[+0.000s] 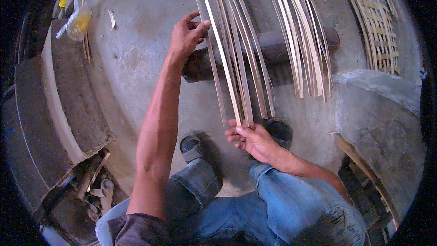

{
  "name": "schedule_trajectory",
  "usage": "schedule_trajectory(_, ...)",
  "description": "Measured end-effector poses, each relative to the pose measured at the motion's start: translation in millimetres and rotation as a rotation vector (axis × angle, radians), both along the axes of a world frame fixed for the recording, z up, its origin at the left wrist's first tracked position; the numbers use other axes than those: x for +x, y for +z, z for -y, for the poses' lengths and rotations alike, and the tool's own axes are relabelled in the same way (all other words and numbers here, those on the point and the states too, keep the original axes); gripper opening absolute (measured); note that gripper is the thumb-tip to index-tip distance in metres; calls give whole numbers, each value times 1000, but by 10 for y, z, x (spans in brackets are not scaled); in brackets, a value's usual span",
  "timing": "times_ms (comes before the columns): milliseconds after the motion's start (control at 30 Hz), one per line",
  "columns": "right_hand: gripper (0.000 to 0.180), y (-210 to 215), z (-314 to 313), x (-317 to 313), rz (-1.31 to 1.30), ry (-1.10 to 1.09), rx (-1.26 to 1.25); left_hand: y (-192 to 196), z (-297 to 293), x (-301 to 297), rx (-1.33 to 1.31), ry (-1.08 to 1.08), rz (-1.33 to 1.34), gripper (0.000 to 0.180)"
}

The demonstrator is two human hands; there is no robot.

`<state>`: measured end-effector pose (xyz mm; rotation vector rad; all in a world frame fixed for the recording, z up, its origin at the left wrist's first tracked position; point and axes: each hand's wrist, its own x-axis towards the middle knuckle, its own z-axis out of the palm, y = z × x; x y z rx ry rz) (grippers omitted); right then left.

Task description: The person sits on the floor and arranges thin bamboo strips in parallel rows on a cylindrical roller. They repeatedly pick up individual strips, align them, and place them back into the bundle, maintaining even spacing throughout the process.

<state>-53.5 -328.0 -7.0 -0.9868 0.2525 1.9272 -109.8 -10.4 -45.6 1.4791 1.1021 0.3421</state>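
Note:
Long thin bamboo strips (251,52) run away from me in a loose row across a dark log. The thumb and fingertips of my right hand (255,141) pinch the near end of a pale bamboo strip (221,48), with other strip ends close by. Farther up, my left hand (187,36) has its fingers bent and its thumb over a thin, darker bamboo strip (214,70) at the row's left edge. A separate bunch of bamboo strips (302,36) rests over the log's right part, apart from both hands.
Beneath the strips lies the dark log (200,64) on the concrete floor. A woven bamboo panel (380,32) is at the far right. To the left are a block-like ledge (68,91) and a plastic bag with yellow contents (79,22). My sandalled feet (278,132) are below the strips.

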Motion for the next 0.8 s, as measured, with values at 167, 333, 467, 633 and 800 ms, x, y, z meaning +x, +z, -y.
schedule_trajectory(167,38,-97,-25,-14,-114,-83,43,15,25,-36,29,21,38,62)
schedule_trajectory(333,26,-55,-34,-103,252,7,23,104,58,-35,21,-20,39,58)
schedule_trajectory(467,22,-22,-77,-162,374,1,1,46,25,-30,23,-54,14,60)
schedule_trajectory(633,24,5,-121,-153,341,0,-5,-62,107,3,712,-21,-194,70)
schedule_trajectory(800,24,-4,-91,-100,390,25,-21,167,520,385,1138,-440,-323,75)
